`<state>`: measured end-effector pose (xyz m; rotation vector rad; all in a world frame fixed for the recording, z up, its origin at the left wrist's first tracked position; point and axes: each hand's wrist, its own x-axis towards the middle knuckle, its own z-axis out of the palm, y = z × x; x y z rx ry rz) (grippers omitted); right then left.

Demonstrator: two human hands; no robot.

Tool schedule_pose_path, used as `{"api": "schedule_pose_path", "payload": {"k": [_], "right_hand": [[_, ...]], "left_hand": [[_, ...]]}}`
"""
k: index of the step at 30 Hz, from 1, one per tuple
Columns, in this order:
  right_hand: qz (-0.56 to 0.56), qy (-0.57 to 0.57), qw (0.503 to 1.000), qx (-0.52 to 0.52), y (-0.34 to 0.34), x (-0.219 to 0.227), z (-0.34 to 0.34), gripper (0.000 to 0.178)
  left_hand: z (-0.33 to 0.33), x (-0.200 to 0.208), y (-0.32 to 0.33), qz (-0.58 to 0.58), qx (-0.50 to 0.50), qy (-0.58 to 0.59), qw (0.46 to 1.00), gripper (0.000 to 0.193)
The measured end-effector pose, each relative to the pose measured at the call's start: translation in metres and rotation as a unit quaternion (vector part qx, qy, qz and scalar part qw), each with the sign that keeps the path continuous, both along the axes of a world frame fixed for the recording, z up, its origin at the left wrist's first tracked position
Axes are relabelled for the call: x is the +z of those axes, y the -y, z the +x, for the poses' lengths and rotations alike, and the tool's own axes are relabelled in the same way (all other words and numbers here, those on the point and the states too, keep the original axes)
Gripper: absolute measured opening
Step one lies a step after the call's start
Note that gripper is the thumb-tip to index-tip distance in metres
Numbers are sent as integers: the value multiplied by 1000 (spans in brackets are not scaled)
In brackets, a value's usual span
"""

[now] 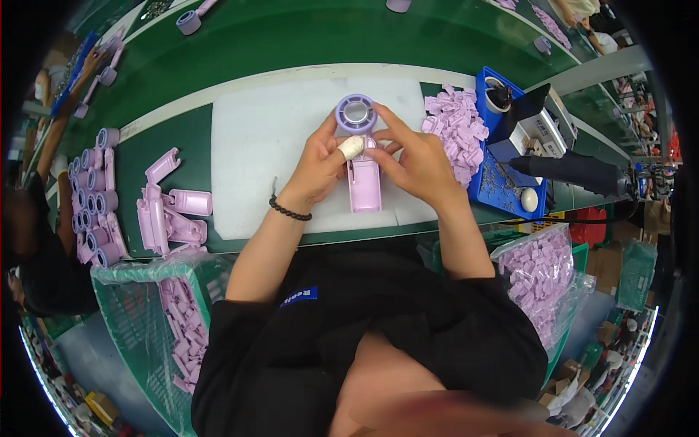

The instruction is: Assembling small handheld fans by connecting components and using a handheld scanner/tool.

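Over the white work mat (266, 149) I hold a half-built handheld fan (365, 191) with a round purple head and an open pink handle shell, its head pointing away from me. My left hand (319, 167) is closed on its left side below the head, and a white cover wraps the thumb, which presses at the neck. My right hand (421, 162) grips the right side, with the index finger by the head and the thumb at the top of the handle. Whether a small part lies under the thumbs is hidden.
Left of the mat lie loose pink handle shells (154, 218) and stacked purple-headed fan units (95, 197). A heap of small pink parts (457, 131) and a blue tray (535, 213) with screws are at right, beside a black power screwdriver (575, 173). Green crates (138, 273) flank me.
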<state>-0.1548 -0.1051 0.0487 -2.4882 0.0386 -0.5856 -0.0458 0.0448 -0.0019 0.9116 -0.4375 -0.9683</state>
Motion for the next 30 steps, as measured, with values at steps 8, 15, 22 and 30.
{"api": "schedule_pose_path", "payload": {"k": [8, 15, 22, 30], "right_hand": [[297, 44, 949, -101, -46, -16, -23, 31], [366, 56, 925, -86, -40, -22, -29, 23], [24, 369, 899, -235, 33, -5, -84, 23], [199, 418, 859, -219, 96, 33, -114, 70]], "left_hand": [[-24, 9, 22, -115, 219, 246, 937, 83], [-28, 16, 27, -114, 202, 387, 893, 85], [8, 38, 53, -16, 108, 242, 964, 74], [24, 6, 62, 25, 54, -2, 998, 61]]}}
